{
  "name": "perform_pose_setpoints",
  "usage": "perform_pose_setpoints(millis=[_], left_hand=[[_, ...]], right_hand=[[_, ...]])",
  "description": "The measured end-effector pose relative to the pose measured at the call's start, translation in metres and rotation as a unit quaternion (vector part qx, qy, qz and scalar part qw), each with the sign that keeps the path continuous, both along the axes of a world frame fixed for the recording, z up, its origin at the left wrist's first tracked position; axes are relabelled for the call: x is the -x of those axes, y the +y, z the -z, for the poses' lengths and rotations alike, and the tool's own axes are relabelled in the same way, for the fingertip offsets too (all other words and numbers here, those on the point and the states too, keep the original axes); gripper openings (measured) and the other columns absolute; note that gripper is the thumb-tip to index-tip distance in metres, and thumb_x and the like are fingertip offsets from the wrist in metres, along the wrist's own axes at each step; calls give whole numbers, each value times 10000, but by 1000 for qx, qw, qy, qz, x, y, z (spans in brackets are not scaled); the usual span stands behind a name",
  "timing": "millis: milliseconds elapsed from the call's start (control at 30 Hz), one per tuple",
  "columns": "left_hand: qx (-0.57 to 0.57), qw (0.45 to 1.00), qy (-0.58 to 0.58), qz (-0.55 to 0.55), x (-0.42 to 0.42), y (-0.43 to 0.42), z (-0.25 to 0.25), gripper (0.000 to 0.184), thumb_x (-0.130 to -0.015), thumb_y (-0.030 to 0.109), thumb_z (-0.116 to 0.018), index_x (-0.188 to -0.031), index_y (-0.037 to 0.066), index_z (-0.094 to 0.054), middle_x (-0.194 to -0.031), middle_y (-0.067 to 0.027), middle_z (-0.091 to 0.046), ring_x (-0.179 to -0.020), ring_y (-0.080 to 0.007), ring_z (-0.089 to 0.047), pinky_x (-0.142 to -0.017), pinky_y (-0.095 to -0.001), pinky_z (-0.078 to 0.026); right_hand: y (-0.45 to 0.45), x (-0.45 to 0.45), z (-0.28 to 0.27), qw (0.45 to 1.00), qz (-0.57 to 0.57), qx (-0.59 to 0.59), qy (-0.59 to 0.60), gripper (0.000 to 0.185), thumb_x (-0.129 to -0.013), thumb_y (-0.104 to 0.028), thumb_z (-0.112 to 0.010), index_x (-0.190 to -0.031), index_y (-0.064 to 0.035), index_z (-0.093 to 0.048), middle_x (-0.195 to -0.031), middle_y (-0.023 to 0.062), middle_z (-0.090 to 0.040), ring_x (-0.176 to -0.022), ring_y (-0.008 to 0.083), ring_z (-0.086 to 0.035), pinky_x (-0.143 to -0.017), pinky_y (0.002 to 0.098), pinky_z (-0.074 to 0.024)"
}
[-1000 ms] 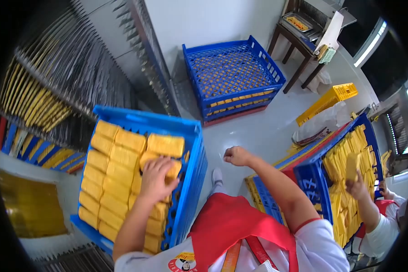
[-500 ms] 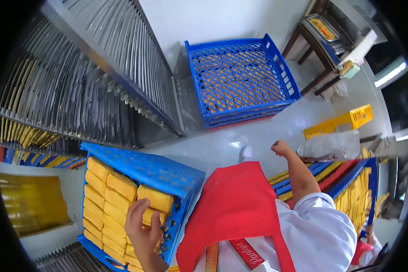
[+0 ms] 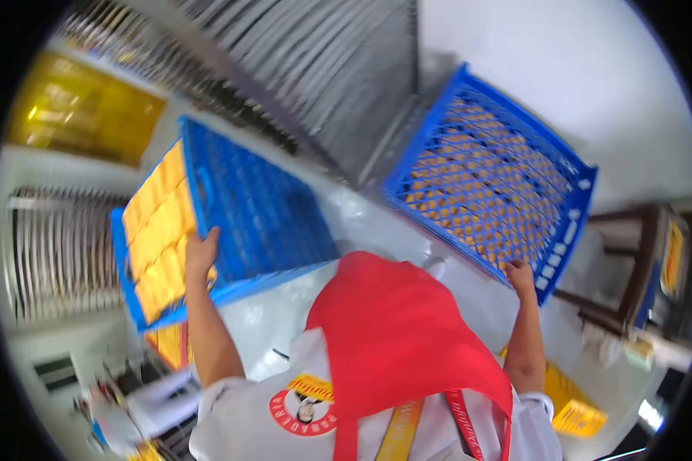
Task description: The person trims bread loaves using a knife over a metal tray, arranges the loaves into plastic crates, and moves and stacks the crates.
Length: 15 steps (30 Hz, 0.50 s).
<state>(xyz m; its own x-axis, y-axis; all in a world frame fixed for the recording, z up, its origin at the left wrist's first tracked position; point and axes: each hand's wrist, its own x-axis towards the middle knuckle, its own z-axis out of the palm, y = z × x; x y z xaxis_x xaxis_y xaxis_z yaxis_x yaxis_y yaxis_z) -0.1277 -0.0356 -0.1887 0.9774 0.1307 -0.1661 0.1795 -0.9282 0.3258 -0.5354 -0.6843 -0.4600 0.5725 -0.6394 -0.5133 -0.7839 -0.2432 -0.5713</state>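
My left hand [image 3: 201,252] is at the near edge of a blue crate packed with yellow blocks [image 3: 158,223], between the blocks and the crate's blue wall [image 3: 257,211]. Its fingers are blurred and partly hidden, so whether they grip the edge is unclear. On the right, my right hand [image 3: 519,275] appears closed, with nothing visible in it. It overlaps the near edge of another blue crate [image 3: 447,234] in the view; contact cannot be made out. Through that crate's lattice, brownish-yellow pieces show.
Metal racks [image 3: 331,69] stand at the top, with another rack [image 3: 58,253] at the left. A brown wooden stand [image 3: 630,269] and a yellow crate [image 3: 569,399] are on the right. A person [image 3: 111,419] is at the lower left.
The view has turned, bringing the lattice crate closer to my right hand. My left hand has moved from over the yellow blocks to the crate's edge.
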Motion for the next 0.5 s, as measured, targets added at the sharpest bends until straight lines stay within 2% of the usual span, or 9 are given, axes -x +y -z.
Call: perform_pose_setpoints(millis=[100,167,267,300,333,367,400,433,500], left_hand=[[38,998,29,-36,36,-28,-19,462,-854,388,-606,-1036,-34,-647,-905,-240,-685,-858,-361,-671,-758,-416,-503],[160,987,-29,3,46,-19,-4,424,-851,359,-610,-999,-36,-649,-884,-246,-680,-838,-363,-668,-748,-417,-501],[23,995,90,-37,53,-17,-14,428,-854,370,-593,-923,-48,-650,-843,-265,-667,-836,-370,-667,-750,-429,-496],[15,997,73,-23,58,-25,-20,444,-857,385,-582,-896,-51,-651,-815,-270,-659,-828,-374,-667,-744,-439,-492],[7,998,54,-15,62,-34,-29,461,-860,400,-570,-869,-54,-652,-788,-275,-652,-820,-379,-667,-737,-449,-489],[14,999,46,-15,66,-35,-33,509,-873,455,-551,-858,-42,-660,-773,-265,-654,-816,-395,-662,-732,-460,-484],[35,999,29,-4,67,-22,-30,523,-895,473,-536,-874,-33,-664,-768,-261,-654,-821,-401,-656,-733,-459,-484],[109,991,40,-73,70,-16,-46,532,-919,486,-512,-863,-21,-664,-780,-256,-651,-835,-402,-653,-743,-447,-487],[30,983,-144,-111,75,43,-36,438,-914,399,-499,-860,-7,-657,-807,-237,-657,-806,-390,-648,-734,-453,-490]], right_hand=[[-13,-24,-10,996,18,-79,-21,305,-835,-191,-624,-1011,51,-680,-835,139,-695,-700,197,-646,-636,329,-512],[-1,-34,-12,992,57,-105,-29,286,-842,-178,-620,-1005,49,-680,-814,118,-687,-673,163,-630,-592,310,-500],[34,-60,-36,990,42,-134,-4,211,-847,-153,-609,-934,25,-683,-733,62,-647,-637,120,-596,-533,281,-463],[43,-73,-29,991,11,-135,24,219,-849,-159,-602,-939,25,-679,-748,100,-662,-654,171,-622,-558,314,-479],[50,-89,-21,989,-27,-134,52,226,-851,-165,-595,-944,25,-675,-763,137,-676,-671,221,-647,-582,347,-496],[59,-115,-26,978,-207,-15,0,244,-853,-183,-592,-947,30,-667,-793,188,-674,-727,292,-657,-631,384,-504],[80,-149,-36,917,-382,98,-60,264,-855,-201,-590,-950,35,-659,-824,238,-673,-784,362,-666,-680,421,-513],[116,-188,-77,902,-416,60,-103,276,-857,-216,-593,-953,35,-654,-861,261,-660,-838,401,-649,-722,439,-508],[193,-266,-157,843,-509,11,-174,289,-865,-242,-608,-964,26,-653,-896,249,-664,-851,421,-643,-751,439,-509]])
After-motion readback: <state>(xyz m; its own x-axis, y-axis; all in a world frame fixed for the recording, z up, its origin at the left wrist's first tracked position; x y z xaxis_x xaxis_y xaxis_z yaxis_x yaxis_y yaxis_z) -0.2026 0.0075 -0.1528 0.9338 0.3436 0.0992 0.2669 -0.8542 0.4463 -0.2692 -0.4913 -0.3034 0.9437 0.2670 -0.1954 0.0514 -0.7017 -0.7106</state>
